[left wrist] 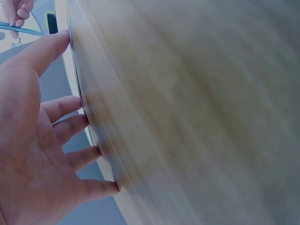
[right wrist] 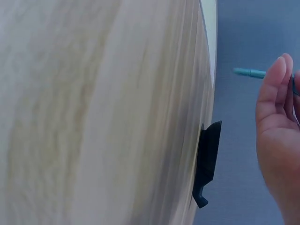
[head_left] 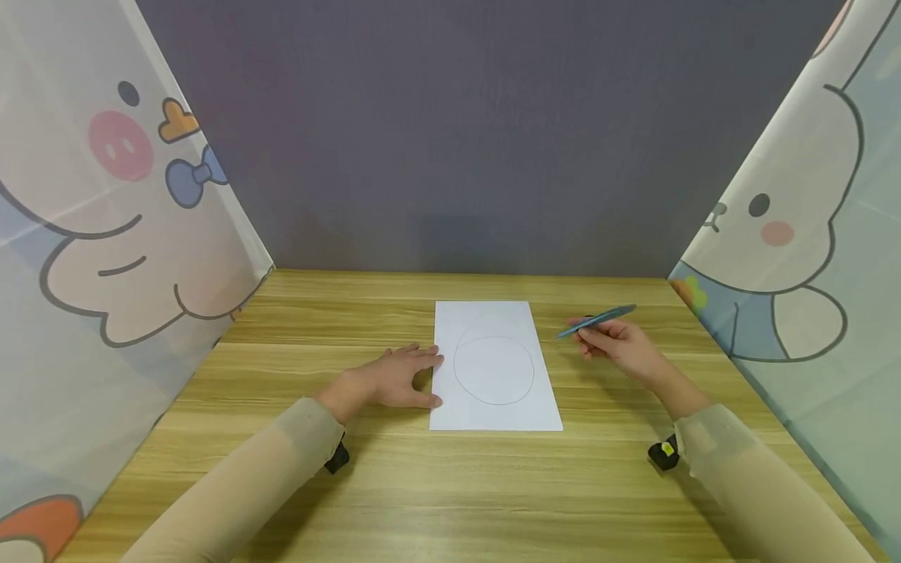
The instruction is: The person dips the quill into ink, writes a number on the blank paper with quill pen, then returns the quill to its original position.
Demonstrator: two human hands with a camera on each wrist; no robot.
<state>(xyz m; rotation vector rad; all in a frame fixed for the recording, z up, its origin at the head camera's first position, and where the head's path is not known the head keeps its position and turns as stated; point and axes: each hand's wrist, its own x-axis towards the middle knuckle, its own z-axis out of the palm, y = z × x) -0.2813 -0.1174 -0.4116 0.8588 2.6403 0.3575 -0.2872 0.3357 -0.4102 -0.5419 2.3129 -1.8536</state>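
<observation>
A white sheet of paper lies on the table, with a rounded pencil-thin outline drawn on it and a curved line crossing its upper part. My left hand rests at the paper's left edge, thumb and fingers spread, tips touching the sheet. The left wrist view shows that same hand palm side, its fingertips down on the surface. To the right of the paper, my right hand pinches a blue-green pen above the table. Its tip points left toward the sheet, not touching it.
A small black object of unclear kind stands on the table near the right hand. The wood-grain table meets a dark grey panel at the back. Cartoon-printed cloths hang along both sides.
</observation>
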